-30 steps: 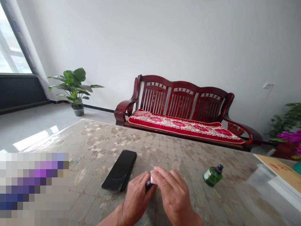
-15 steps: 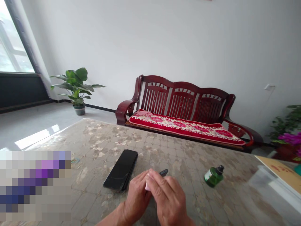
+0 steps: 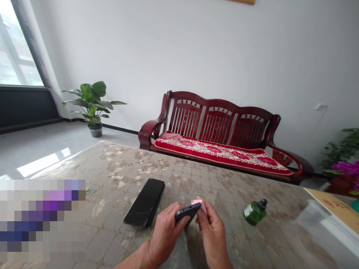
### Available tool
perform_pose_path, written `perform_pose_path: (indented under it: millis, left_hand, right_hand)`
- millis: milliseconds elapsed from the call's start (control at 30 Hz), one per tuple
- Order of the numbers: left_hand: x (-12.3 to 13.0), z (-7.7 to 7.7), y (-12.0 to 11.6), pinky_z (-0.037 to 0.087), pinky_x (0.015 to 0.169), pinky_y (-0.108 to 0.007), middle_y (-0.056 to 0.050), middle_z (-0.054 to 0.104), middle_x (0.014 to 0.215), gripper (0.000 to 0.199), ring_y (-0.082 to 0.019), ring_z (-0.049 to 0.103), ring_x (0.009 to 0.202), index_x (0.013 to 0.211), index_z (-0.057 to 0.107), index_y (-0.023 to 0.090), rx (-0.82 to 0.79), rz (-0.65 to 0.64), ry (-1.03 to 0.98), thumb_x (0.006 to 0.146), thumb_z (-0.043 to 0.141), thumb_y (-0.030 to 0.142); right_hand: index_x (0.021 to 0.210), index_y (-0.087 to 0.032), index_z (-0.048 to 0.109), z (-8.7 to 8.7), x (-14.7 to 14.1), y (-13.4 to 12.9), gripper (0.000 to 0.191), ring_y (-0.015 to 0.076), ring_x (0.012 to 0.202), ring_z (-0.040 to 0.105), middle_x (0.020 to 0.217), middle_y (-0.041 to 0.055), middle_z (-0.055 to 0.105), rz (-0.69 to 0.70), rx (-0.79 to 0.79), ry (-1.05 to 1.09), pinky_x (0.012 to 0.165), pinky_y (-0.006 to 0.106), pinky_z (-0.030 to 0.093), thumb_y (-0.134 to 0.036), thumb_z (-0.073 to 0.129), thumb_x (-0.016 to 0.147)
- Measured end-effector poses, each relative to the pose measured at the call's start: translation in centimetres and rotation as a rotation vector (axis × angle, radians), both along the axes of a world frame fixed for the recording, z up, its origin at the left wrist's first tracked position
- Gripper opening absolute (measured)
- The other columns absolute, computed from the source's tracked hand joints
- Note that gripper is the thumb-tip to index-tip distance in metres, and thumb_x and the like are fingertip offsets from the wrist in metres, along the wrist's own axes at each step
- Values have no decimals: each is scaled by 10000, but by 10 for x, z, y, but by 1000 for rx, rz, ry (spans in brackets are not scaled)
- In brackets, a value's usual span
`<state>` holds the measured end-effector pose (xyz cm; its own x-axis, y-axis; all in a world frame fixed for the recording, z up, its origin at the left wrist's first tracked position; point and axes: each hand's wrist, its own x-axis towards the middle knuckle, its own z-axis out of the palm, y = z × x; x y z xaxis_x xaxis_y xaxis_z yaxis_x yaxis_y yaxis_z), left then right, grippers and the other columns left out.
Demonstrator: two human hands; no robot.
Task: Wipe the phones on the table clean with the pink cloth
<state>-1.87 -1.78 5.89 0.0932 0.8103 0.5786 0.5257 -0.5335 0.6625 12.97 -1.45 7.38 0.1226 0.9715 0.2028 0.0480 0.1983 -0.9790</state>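
A dark phone (image 3: pixel 187 212), tilted with its narrow edge facing me, is gripped in my left hand (image 3: pixel 166 232) above the table. My right hand (image 3: pixel 212 232) pinches a small pink piece (image 3: pixel 199 203), perhaps cloth, against the phone's right end. Left of my hands, a larger black phone or flat case (image 3: pixel 145 202) lies on the patterned tabletop. On the right stands a small green bottle (image 3: pixel 254 213) with a black top. My fingers hide part of the held phone and part of the pink piece.
The table cover (image 3: pixel 112 179) is patterned and glossy. A tan board (image 3: pixel 333 205) lies at the table's right edge. Behind the table are a wooden bench (image 3: pixel 217 119) with a red cushion (image 3: pixel 221 151) and a potted plant (image 3: pixel 94 108). Pixelation covers the lower left.
My left hand has turned the held phone so its edge shows. My right hand has shifted right and rotated, uncovering more of the phone and the pink piece.
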Motion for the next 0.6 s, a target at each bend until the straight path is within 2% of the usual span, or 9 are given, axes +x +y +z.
perform_pose_path:
  millis: [67,167,333,467,600]
  left_hand:
    - [0,1,-1,434,643,-242,-1,600,749,249,-162,583,685,818,591,203,-4,-7,3,972,489,370]
    - [0,0,-1,425,646,-244,0,589,749,209,-166,572,697,795,583,202,-6,9,-17,948,530,335]
    - [-1,-9,2,427,623,-221,10,583,706,173,-144,560,649,767,608,185,-95,-30,-134,894,604,300]
    - [-3,-13,2,435,609,-198,9,619,695,155,-130,568,629,802,681,177,-172,-70,-230,870,639,310]
    - [-7,-12,2,432,584,-183,13,634,672,175,-123,569,606,810,710,168,-204,-64,-219,862,637,317]
  right_hand:
    - [1124,-175,691,-2,-1,-1,463,193,753,683,959,67,743,1,-3,24,632,251,559,-521,646,820]
    - [1077,-184,707,1,5,3,408,203,776,689,928,65,746,22,56,-52,657,259,563,-503,633,833]
    - [1050,-247,708,17,15,8,208,195,895,684,987,45,737,83,334,-400,819,287,548,-331,575,913]
    - [1121,-274,667,28,12,6,226,179,880,670,980,30,726,96,556,-637,798,284,547,-232,532,945]
    - [1157,-257,629,31,8,6,251,178,877,654,990,37,715,101,622,-738,791,298,538,-175,503,956]
